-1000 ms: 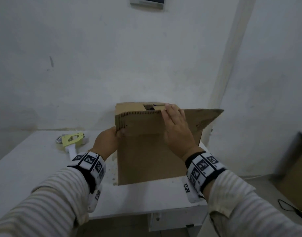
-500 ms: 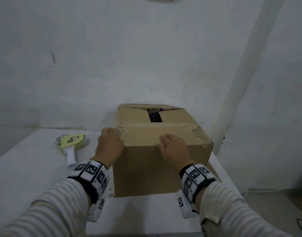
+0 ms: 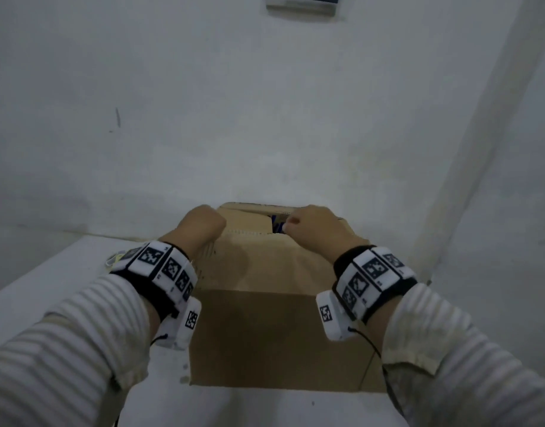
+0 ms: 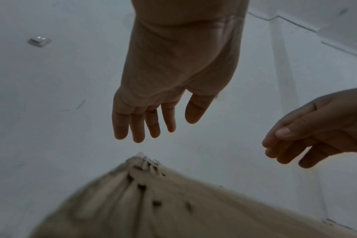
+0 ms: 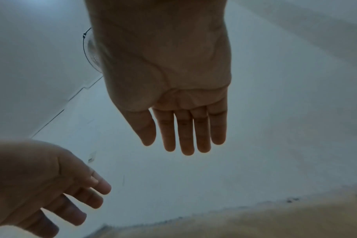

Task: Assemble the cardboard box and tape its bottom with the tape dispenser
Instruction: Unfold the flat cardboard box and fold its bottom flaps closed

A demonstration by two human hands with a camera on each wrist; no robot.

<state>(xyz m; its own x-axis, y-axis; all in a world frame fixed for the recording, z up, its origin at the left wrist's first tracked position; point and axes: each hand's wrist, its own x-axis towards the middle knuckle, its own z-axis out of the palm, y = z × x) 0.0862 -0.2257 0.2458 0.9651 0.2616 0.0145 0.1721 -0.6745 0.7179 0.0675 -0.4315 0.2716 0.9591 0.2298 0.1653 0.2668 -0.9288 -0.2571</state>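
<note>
The brown cardboard box (image 3: 265, 328) stands on the white table (image 3: 43, 303), its near top flap folded down flat and a small dark gap (image 3: 277, 227) left at the middle. My left hand (image 3: 203, 221) and right hand (image 3: 309, 224) reach over the far part of the box top. In the left wrist view my left hand (image 4: 149, 128) hangs with straight fingers just above a box corner (image 4: 145, 162), holding nothing. The right hand (image 5: 183, 145) is likewise flat and empty over the box (image 5: 255, 222). Only a sliver of the yellow tape dispenser (image 3: 115, 258) shows behind my left wrist.
A white wall rises close behind the box, with a pillar (image 3: 487, 149) at the right and a dark-topped fixture (image 3: 302, 4) high up. The box sits near the table's right edge. Bare table lies to the left of the box.
The near flap went from held upright to folded flat on the box. Both hands let go of it and moved forward over the far side of the top.
</note>
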